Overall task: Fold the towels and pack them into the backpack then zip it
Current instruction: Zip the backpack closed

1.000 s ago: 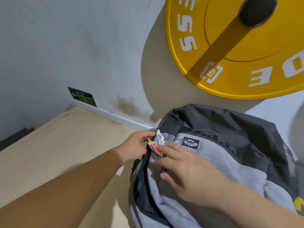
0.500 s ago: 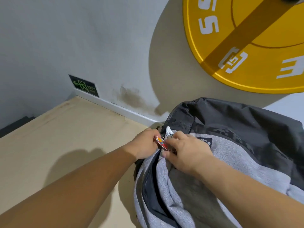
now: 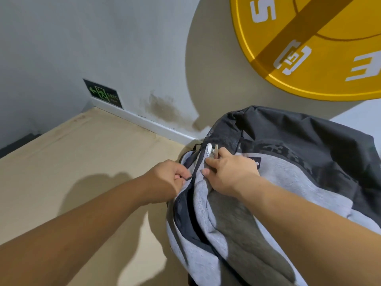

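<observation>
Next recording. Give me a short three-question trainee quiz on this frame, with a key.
1. True or false: the backpack is zipped shut along its whole side.
2. What does the left hand pinch? A) the black zipper pull B) a folded towel C) a shoulder strap
3. Fill in: the right hand grips the backpack's ____ front fabric, just below the dangling charms.

Key: 1 false, a dark open gap runs down below the left hand. 2 A. 3 grey.
</observation>
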Available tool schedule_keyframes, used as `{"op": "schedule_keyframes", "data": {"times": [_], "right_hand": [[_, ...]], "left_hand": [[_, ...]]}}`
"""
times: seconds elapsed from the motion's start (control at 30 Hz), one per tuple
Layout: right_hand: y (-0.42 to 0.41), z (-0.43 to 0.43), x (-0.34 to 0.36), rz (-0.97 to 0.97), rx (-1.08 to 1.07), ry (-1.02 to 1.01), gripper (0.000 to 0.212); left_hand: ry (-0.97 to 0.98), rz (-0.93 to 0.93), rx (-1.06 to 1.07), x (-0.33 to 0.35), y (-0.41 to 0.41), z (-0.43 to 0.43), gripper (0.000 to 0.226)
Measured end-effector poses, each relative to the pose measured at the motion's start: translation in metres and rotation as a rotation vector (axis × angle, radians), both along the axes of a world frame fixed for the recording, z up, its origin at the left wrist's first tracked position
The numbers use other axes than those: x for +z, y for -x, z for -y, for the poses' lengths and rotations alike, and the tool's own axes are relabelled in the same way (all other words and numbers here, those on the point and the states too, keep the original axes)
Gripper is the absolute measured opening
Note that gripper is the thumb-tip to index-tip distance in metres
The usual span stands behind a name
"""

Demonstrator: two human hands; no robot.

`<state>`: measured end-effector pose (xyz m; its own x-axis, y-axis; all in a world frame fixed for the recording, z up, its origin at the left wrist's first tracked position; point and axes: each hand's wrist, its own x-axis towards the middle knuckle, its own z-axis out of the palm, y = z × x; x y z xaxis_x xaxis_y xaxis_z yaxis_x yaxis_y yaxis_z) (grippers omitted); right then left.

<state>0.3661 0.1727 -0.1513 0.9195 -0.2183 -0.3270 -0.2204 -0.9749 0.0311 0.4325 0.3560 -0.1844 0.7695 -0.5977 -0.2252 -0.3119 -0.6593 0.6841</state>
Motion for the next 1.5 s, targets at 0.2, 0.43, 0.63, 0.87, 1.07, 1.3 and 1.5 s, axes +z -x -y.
{"op": "schedule_keyframes", "data": {"times": [0.2, 0.43, 0.63, 0.87, 1.07, 1.3, 1.5], "right_hand": [[0.002, -0.004, -0.004, -0.026, -0.003, 0.002, 0.078], [0.064, 0.002, 0.003, 0.337, 0.145, -0.443, 0.047], [0.128, -0.031, -0.009, -0.104, -0.007, -0.655, 0.047], [0.108, -0.039, -0.022, -0.125, -0.119, -0.604, 0.053], [0.119, -0.046, -0.014, -0.057, -0.074, -0.65, 0.047], [0.189, -0.061, -0.004, 0.355, 0.257, -0.613, 0.029], [0.193, -0.06, -0.015, 0.545, 0.147, -0.672, 0.009]], "left_hand": [[-0.156, -0.004, -0.165, 0.037, 0.078, -0.057, 0.021], [0.032, 0.207, 0.127, 0.013, 0.118, -0.053, 0.025], [0.093, 0.39, 0.11, 0.002, 0.15, -0.065, 0.012], [-0.035, 0.444, 0.106, -0.004, 0.222, -0.059, 0.011], [0.175, 0.247, 0.132, -0.009, 0.241, -0.041, 0.008], [0.505, -0.188, 0.537, 0.021, 0.224, -0.051, 0.022], [0.394, 0.17, 0.336, 0.039, 0.211, -0.055, 0.018]]}}
